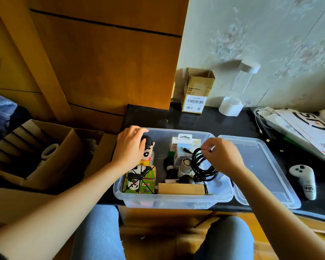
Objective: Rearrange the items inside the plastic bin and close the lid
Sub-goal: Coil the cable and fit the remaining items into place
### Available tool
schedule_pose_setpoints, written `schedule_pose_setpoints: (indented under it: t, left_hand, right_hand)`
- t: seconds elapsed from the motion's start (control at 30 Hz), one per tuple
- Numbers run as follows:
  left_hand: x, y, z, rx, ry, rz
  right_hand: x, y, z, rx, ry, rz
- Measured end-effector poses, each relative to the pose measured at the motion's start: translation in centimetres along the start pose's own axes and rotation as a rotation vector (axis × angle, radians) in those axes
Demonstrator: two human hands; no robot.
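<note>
A clear plastic bin [169, 200] stands open on the black desk, its clear lid [261, 169] lying flat to its right. My left hand [129, 147] grips the black head of a cartoon figure [148, 150] at the bin's far left corner. My right hand [223, 154] pinches a coiled black cable [202, 166] lifted above the bin's right side. Inside lie a panda-printed cube [140, 180], a brown cardboard box [180, 188], white packaged boxes [186, 145] and small black and white gadgets [178, 169].
A white game controller [304, 178] lies right of the lid. Farther right are a white printed box [306, 128] and white cables [261, 115]. A small cardboard carton [196, 90] and a clear bottle [238, 89] stand at the wall. An open cardboard box [45, 154] sits left.
</note>
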State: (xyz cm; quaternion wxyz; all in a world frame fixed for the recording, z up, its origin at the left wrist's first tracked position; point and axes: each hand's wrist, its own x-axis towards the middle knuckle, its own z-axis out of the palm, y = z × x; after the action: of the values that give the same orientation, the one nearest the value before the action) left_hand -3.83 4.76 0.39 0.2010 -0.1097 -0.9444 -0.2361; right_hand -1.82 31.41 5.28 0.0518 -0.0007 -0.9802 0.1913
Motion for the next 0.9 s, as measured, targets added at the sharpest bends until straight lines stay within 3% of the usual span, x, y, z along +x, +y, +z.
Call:
schedule_pose_setpoints:
  t: [0.1, 0.23, 0.33, 0.7, 0.8, 0.9]
  left_hand:
    - [-0.1, 1.9, 0.2, -0.209, -0.013, 0.028]
    - [-0.2, 5.1, 1.1, -0.469, -0.267, 0.071]
    - [-0.2, 6.4, 2.0, -0.498, -0.388, 0.075]
    - [1.1, 9.0, 2.8, -0.754, -0.473, -0.214]
    - [1.6, 10.0, 2.6, -0.848, -0.484, -0.327]
    - [2.1, 10.9, 2.3, -0.978, -0.48, -0.393]
  right_hand:
    - [0.0, 1.4, 0.6, -0.035, 0.042, 0.008]
    - [-0.1, 2.7, 1.6, -0.225, -0.034, 0.012]
    - [-0.4, 3.2, 2.0, -0.189, 0.052, -0.02]
    - [-0.5, 1.4, 0.2, 0.439, 0.187, 0.103]
    - [-0.5, 0.7, 0.0, 0.584, 0.272, 0.046]
    - [-0.4, -0.3, -0.4, 0.85, 0.193, -0.052]
